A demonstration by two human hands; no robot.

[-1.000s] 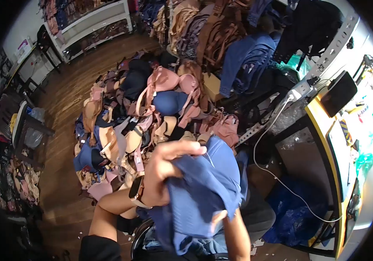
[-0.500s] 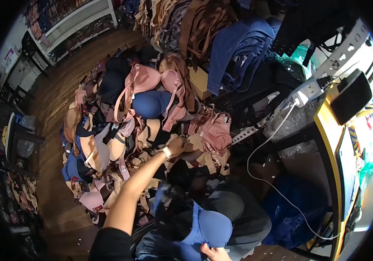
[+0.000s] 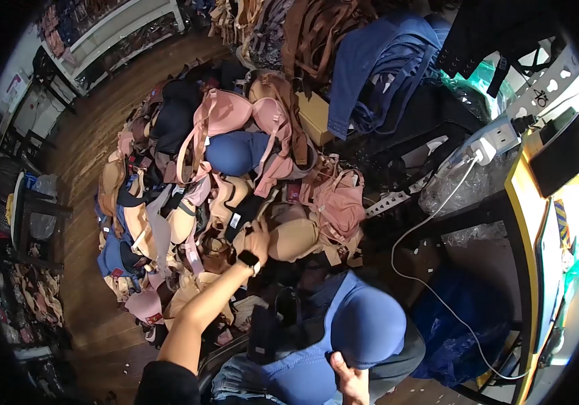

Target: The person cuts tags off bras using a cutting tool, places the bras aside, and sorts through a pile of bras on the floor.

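Note:
My left hand point(image 3: 257, 241), with a dark watch on its wrist, reaches into the pile. Its fingers are closed at the edge of a beige bra point(image 3: 293, 239), partly hiding their grip. Close to my body, my right hand point(image 3: 351, 379) grips a blue bra point(image 3: 368, 327), thumb pressed below one rounded cup. The blue bra's other cup hangs lower, and dark straps lie beside it over my lap. Just beyond my left hand is a black bra band with a white label point(image 3: 235, 221).
Mixed bras fill the floor pile, with a pink bra point(image 3: 225, 110) and another blue cup point(image 3: 230, 154) on top. A cardboard box point(image 3: 313, 121) stands behind. At right are a power strip point(image 3: 499, 137), a hanging white cable point(image 3: 404, 277) and a yellow-edged table point(image 3: 520, 202).
My left hand has drawn back slightly toward me, and the beige bra beside it shows more fully. My right hand has raised the blue bra, moving it rightward.

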